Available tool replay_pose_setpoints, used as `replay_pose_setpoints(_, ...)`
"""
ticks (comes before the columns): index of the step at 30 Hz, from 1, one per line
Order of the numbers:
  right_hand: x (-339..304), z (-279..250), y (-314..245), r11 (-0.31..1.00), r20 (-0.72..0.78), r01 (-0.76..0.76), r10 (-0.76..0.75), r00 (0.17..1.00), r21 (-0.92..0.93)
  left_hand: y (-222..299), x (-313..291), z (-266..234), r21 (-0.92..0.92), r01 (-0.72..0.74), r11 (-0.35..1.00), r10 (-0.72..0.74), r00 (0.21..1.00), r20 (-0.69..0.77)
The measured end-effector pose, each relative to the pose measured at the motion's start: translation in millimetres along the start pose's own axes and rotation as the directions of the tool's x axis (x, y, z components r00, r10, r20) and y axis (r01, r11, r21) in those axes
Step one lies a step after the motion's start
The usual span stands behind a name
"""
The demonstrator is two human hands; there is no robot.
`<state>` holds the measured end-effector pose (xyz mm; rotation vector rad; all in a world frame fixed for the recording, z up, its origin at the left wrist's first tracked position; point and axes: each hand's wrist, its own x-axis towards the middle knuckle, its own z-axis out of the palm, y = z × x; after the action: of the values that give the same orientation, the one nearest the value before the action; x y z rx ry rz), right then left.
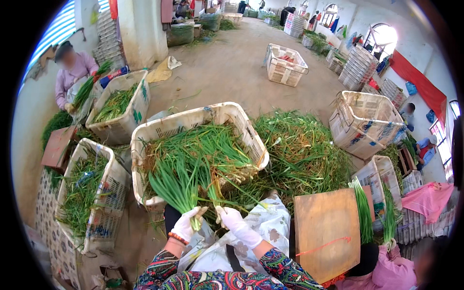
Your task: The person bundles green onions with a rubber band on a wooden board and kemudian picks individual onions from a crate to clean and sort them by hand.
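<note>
My left hand [187, 225], in a white glove with a beaded bracelet at the wrist, is closed round the pale stem ends of a bunch of green chives [175, 186]. The leaves fan out away from me over the near rim of a white plastic crate [137, 166]. My right hand [238, 225], also gloved in white, is just beside it, with its fingers pinched on a few yellowish chive leaves [213, 192]. More loose chives [208, 145], green mixed with brown, fill the crate. A pale floral apron [270, 223] covers my lap below both hands.
A heap of loose chive leaves [302, 154] lies right of the crate. At my right stands a wooden board [327, 232], with upright chive bunches [362, 210] beyond it. Other crates [99, 212] stand around. Co-workers sit at far left [75, 77] and lower right [391, 270].
</note>
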<state>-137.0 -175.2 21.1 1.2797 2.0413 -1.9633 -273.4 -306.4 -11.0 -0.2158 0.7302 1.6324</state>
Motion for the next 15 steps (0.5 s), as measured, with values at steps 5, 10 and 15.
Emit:
replay_pose_setpoints(5,29,28,25,0.447,0.022,0.426,-0.669,0.743,-0.787,-13,4,10,0.126,-0.019,0.992,0.023,0.999,-0.03)
replay_pose_setpoints(10,29,20,21,0.267,0.06,0.401,-0.764,0.642,-0.876,-12,-14,29,0.024,0.028,0.999,-0.025,0.994,-0.11)
replay_pose_setpoints(15,32,32,44,0.482,-0.074,0.394,-0.7,0.71,-0.782,-19,-15,14,0.041,-0.001,0.999,0.005,0.996,-0.091)
